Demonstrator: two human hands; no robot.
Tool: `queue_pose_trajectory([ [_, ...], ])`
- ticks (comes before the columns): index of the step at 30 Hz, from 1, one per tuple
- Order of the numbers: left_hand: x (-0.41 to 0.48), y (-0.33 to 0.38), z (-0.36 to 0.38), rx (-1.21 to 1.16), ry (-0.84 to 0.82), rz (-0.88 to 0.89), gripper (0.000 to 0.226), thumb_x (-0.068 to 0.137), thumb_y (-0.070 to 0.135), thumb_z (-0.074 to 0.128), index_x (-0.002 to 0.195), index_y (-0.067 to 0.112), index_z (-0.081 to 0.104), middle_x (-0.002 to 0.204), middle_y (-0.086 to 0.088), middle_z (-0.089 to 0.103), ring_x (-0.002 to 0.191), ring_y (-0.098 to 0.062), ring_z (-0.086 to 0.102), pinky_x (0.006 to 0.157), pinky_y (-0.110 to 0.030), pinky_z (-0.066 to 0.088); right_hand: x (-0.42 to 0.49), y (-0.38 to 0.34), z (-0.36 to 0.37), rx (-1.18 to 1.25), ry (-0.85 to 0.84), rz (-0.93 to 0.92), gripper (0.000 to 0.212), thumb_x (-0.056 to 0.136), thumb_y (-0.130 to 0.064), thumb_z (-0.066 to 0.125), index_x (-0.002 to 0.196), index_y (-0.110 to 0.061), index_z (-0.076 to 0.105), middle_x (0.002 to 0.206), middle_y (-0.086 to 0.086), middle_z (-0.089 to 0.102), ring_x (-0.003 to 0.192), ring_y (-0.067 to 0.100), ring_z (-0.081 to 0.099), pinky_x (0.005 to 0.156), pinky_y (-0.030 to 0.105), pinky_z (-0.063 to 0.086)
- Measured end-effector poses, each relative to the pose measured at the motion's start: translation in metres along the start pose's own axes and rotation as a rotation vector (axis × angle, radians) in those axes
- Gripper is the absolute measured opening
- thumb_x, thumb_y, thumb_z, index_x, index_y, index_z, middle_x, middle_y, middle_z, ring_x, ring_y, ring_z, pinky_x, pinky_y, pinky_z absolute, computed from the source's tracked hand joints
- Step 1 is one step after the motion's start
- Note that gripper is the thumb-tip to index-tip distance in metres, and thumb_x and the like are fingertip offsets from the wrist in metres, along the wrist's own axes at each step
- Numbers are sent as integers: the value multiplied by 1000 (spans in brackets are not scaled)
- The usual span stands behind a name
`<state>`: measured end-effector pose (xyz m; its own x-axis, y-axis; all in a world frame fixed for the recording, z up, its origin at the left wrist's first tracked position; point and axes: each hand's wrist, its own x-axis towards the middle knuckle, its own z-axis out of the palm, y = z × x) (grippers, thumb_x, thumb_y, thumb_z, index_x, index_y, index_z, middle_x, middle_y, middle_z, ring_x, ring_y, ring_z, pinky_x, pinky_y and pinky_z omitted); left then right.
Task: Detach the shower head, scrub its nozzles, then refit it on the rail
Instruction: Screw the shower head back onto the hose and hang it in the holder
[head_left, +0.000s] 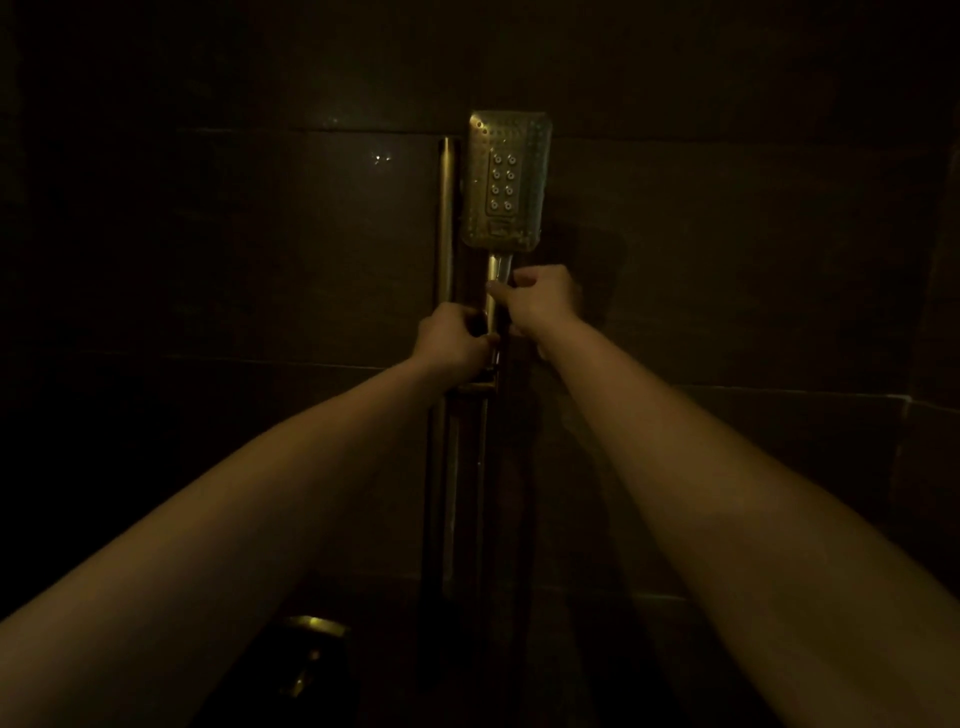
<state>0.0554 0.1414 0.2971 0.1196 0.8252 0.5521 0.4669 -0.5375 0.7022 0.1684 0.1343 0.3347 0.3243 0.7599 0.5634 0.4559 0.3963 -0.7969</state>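
Note:
The room is very dim. A rectangular metal shower head (506, 179) stands upright on the wall with its nozzle face towards me. Its handle (497, 273) runs down between my hands. My right hand (540, 306) is closed around the handle just below the head. Lower and to the left, my left hand (452, 338) grips the bracket where the handle meets the vertical rail (445, 208). The bracket itself is hidden under my fingers.
Dark glossy wall tiles (311, 234) fill the view. The rail continues downward (449, 493) between my forearms, with the hose beside it. A metal tap control (311, 639) shows faintly at the bottom left of centre.

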Motion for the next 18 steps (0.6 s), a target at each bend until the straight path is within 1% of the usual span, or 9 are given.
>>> queue_pose_trajectory([
  [2,0,-1,-4,7,-29,2,38,93,17,63,130,13,58,122,-8,65,105,-20,65,76,-29,54,-3,4,-3,-8,-31,8,46,88,-26,70,130,-13,57,118,6,62,96,21,64,81,41,60],
  [4,-2,-1,-6,12,-29,13,39,92,14,64,130,13,58,121,-8,65,102,-19,65,74,-28,53,-7,11,-6,-46,-101,26,46,88,-28,69,130,-14,57,115,6,63,92,22,66,71,37,62],
  [6,-6,1,-4,21,-10,23,42,91,14,65,132,11,56,122,-7,64,102,-17,62,74,-28,52,-12,19,-8,-109,-131,21,39,88,-30,70,123,-15,61,107,8,67,84,22,68,58,31,59],
  [8,-13,5,-1,71,20,39,39,91,17,65,128,11,58,118,-5,64,105,-19,62,77,-28,50,-17,26,-12,-185,-151,-13,30,89,-30,69,115,-16,65,97,5,67,72,18,66,52,28,55],
  [10,-19,9,1,150,31,66,34,90,19,65,123,11,61,117,-7,66,108,-22,63,78,-28,48,-23,31,-18,-267,-188,-56,24,91,-29,66,111,-15,67,95,3,66,68,16,64,55,28,55],
  [13,-33,11,2,237,16,89,35,90,15,65,124,11,59,120,-8,65,113,-24,61,83,-29,49,-32,40,-24,-353,-248,-97,21,93,-28,63,111,-18,68,101,2,66,77,17,65,64,28,55],
  [15,-46,11,2,298,1,114,39,90,13,65,128,9,57,126,-10,63,118,-25,58,87,-27,45,-44,44,-28,-406,-282,-130,19,93,-27,62,109,-18,69,100,1,65,79,14,63,66,27,52],
  [17,-63,8,0,337,-20,125,34,91,12,63,125,8,60,124,-11,64,116,-26,59,86,-29,45,-59,45,-33,-453,-286,-151,18,93,-27,63,106,-17,70,97,3,67,77,14,61,66,26,49],
  [18,-73,7,-1,366,-46,129,30,91,11,62,121,7,62,122,-13,65,114,-27,60,85,-31,47,-70,45,-36,-469,-291,-150,18,93,-27,63,105,-16,70,98,4,68,80,14,61,69,26,49],
])
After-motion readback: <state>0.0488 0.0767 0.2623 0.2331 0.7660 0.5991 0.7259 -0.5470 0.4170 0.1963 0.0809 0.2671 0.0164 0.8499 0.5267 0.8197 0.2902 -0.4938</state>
